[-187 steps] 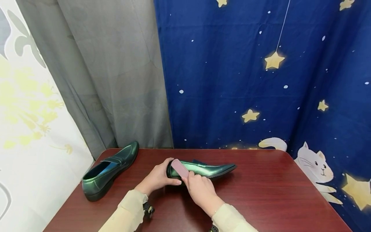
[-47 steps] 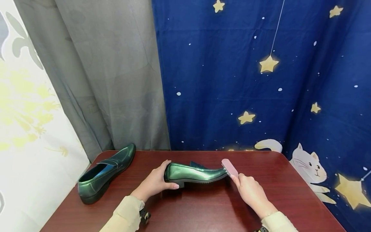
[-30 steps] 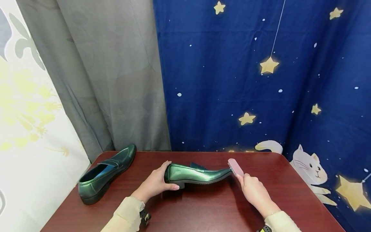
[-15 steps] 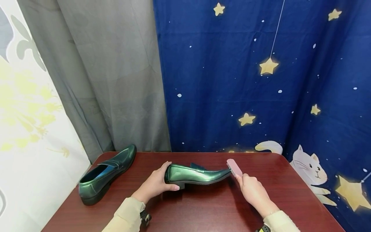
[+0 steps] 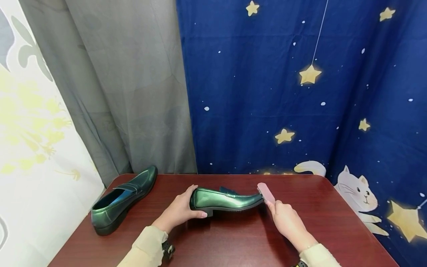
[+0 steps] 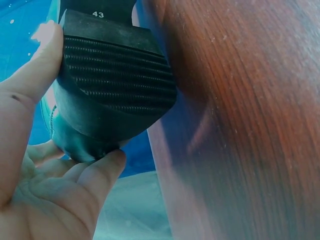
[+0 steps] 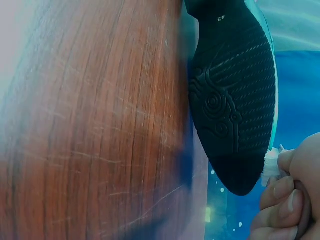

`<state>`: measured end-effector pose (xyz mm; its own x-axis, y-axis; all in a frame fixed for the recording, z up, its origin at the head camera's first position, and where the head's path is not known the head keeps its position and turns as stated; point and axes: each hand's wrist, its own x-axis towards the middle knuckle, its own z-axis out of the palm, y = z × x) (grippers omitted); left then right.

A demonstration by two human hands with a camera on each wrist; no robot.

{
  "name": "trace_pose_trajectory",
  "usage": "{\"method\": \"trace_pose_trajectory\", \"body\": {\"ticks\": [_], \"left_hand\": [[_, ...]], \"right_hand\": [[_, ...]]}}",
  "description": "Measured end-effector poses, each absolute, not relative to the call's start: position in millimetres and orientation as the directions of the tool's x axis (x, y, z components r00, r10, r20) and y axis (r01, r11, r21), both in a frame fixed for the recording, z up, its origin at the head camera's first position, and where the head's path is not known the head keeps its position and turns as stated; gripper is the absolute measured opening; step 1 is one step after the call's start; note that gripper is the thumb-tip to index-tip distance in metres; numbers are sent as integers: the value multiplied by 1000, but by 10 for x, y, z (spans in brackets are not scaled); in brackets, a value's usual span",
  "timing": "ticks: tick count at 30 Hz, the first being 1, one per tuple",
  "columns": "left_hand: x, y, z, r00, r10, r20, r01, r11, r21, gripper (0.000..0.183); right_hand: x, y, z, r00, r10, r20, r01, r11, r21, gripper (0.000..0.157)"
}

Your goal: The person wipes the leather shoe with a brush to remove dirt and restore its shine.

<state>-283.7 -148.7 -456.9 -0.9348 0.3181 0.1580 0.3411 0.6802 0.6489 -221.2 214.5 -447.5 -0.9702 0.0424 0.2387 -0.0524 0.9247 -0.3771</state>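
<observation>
A shiny green loafer [image 5: 223, 200] is held above the table with its toe to the right. My left hand [image 5: 180, 208] grips it round the heel. In the left wrist view the ridged black heel [image 6: 115, 75] sits between thumb and fingers. My right hand [image 5: 289, 221] holds a pink brush [image 5: 266, 193] by its handle, at the toe. The right wrist view shows the brush's white bristles [image 7: 271, 162] against the toe's edge, with the patterned sole [image 7: 232, 95] facing the camera. A matching loafer [image 5: 125, 200] stands on the left of the table, its blue lining showing.
The reddish-brown wooden table [image 5: 227, 244] has rounded far corners. Behind it hang a grey curtain [image 5: 133, 92] and a blue curtain [image 5: 260, 92] with stars and a white cat.
Since the earliest frame, the brush has gone from the heel to the toe. Lately it has shifted slightly left over the toe. My left hand keeps its hold on the heel.
</observation>
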Motion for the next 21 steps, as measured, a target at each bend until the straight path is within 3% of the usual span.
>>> {"method": "trace_pose_trajectory", "body": {"ticks": [21], "left_hand": [[-2830, -1483, -4562, -943, 306, 126, 313, 698, 645, 114]], "right_hand": [[-2099, 1900, -4406, -972, 10, 236, -84, 918, -387, 40]]}}
